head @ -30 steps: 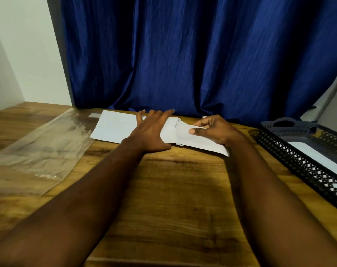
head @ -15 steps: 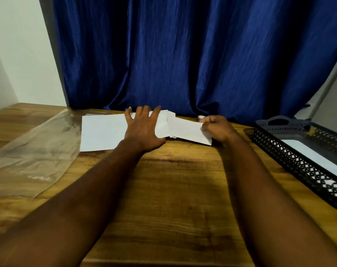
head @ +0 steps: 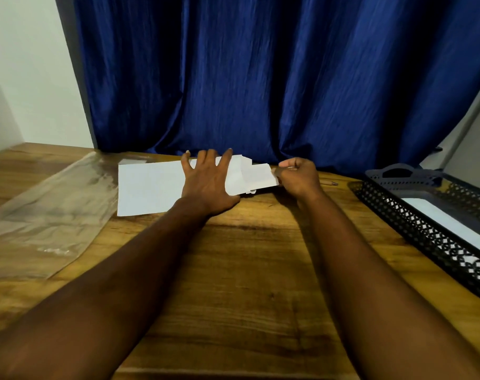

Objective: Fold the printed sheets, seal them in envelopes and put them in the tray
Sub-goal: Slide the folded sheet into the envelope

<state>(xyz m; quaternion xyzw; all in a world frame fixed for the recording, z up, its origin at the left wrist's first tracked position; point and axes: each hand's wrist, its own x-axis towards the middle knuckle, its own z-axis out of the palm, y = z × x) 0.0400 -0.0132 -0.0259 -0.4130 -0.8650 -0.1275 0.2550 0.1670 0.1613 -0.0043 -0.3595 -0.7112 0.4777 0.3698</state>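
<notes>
**Folded sheet at the envelope's open end**

The envelope [head: 148, 187] lies flat on the bench [head: 233, 270], with the left hand [head: 208, 185] spread over its right half, fingers straight and pressing down. The folded sheet [head: 260, 175] juts from the envelope's right end, its outer edge pinched in the curled fingers of the right hand [head: 297, 175]. Well right of the envelope stands the black mesh tray [head: 414, 223], white paper [head: 452, 223] inside; a clear plastic sleeve [head: 49, 212] lies just left of the envelope
</notes>
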